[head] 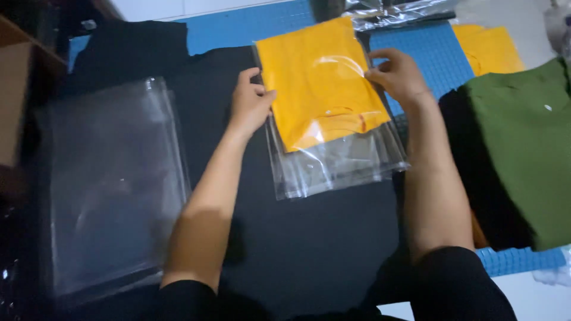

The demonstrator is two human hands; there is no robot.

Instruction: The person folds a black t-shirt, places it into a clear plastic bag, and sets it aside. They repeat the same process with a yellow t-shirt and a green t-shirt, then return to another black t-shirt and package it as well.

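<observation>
Soft overhead light, slightly blurred throughout — white glare streaks the clear plastic bags [113, 184], the left edge dim

We are looking down at a garment packing station, the sort found in a small clothing workshop or an online shop's back room. A blue studded mat [416, 53] covers the table, with black cloth [309, 238] spread over it. At nine o'clock lies a stack of empty clear plastic bags [113, 184]. At three o'clock folded green garments [529, 142] are piled, and at one o'clock another folded yellow garment [488, 50] waits beside more clear plastic wrapping [392, 13].
</observation>
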